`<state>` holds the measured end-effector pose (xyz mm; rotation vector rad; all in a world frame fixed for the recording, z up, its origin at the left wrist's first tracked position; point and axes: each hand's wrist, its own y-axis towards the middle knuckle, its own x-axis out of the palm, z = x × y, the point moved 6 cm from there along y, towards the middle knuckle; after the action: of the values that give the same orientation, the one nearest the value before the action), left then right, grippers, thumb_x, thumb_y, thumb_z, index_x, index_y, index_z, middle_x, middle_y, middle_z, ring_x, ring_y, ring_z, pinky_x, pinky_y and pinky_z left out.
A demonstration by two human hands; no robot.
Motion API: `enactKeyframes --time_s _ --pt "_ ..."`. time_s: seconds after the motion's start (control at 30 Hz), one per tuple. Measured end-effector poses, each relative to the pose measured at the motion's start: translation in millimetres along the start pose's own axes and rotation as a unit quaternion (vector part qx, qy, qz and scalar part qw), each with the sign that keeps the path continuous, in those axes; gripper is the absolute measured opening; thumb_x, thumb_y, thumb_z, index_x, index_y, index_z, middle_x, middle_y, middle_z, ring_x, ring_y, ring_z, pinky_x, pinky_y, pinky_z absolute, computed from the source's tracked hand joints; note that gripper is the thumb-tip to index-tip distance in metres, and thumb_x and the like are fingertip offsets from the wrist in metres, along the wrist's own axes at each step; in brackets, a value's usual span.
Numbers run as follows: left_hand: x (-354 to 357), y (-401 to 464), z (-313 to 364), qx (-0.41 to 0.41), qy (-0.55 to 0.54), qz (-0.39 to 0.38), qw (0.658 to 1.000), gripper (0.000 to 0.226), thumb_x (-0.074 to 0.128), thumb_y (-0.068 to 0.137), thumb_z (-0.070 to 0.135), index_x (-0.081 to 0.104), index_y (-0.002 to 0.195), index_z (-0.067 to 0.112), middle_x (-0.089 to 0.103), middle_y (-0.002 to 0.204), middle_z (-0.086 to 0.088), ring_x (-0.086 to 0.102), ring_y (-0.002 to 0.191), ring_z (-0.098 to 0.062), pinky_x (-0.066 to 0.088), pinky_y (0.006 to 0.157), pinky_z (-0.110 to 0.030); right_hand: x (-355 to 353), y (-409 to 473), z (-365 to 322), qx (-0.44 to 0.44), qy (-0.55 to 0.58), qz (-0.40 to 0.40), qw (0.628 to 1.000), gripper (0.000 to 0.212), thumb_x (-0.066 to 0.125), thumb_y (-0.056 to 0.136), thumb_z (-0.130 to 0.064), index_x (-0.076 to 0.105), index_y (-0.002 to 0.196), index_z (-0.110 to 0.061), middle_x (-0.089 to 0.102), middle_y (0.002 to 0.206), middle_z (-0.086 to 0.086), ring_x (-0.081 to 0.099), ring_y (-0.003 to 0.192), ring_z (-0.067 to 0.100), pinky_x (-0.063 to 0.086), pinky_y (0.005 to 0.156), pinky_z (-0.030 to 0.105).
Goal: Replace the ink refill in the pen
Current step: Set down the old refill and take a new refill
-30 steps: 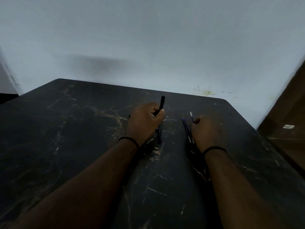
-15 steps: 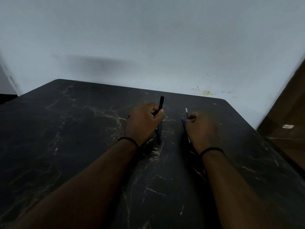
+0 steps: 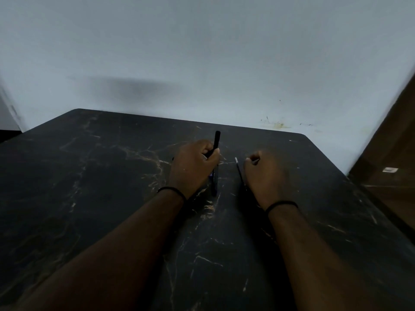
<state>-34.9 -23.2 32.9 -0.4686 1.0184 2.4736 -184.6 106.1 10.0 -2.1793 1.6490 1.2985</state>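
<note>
A: While the head camera looks down at the dark marble-patterned tabletop [image 3: 94, 198], what are the hands doing?

B: The left hand [image 3: 193, 167] is curled around a slim black pen barrel [image 3: 217, 140], whose far end sticks up past the knuckles. Another dark pen-like piece [image 3: 215, 182] lies on the table just beside that hand.

A: And the other one?

B: The right hand [image 3: 265, 176] is closed into a loose fist, apparently pinching a thin refill with a pale tip [image 3: 238, 168] that slants along its inner side; the grip itself is hidden.

A: So how far along?

B: I judge the pen is apart, with refill and barrel well apart. Inserting and closing remain.
</note>
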Motion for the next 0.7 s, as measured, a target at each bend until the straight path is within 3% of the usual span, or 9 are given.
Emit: enactKeyframes --time_s 0.1,0.47,0.7 --pt "0 0 0 -0.001 0.009 -0.005 1.0 0.016 0.066 0.091 0.03 0.071 0.085 0.016 0.071 0.075 0.005 0.067 0.067 -0.009 0.06 0.065 -0.039 -5 1 3 0.004 -0.001 0.021 1.0 0.016 0.055 0.094 -0.029 0.065 0.085 -0.019 0.062 0.078 -0.003 0.047 0.062 0.007 0.033 0.055 0.023" --pt "-2 -1 1 0.004 0.007 0.001 1.0 0.019 0.066 0.091 0.029 0.068 0.078 0.016 0.068 0.069 0.003 0.065 0.062 -0.013 0.058 0.06 -0.041 -14 -2 8 0.032 -0.003 0.018 0.999 0.019 0.051 0.096 -0.028 0.063 0.084 -0.019 0.063 0.079 0.0 0.055 0.072 0.019 0.038 0.064 0.03" --pt "-1 -1 1 0.004 0.003 0.004 1.0 0.018 0.066 0.09 0.031 0.068 0.078 0.018 0.068 0.069 0.003 0.064 0.06 -0.012 0.058 0.058 -0.039 -13 -6 6 0.035 -0.018 -0.018 0.999 0.023 0.055 0.093 -0.031 0.062 0.077 -0.016 0.065 0.072 0.005 0.062 0.07 0.024 0.05 0.067 0.033"
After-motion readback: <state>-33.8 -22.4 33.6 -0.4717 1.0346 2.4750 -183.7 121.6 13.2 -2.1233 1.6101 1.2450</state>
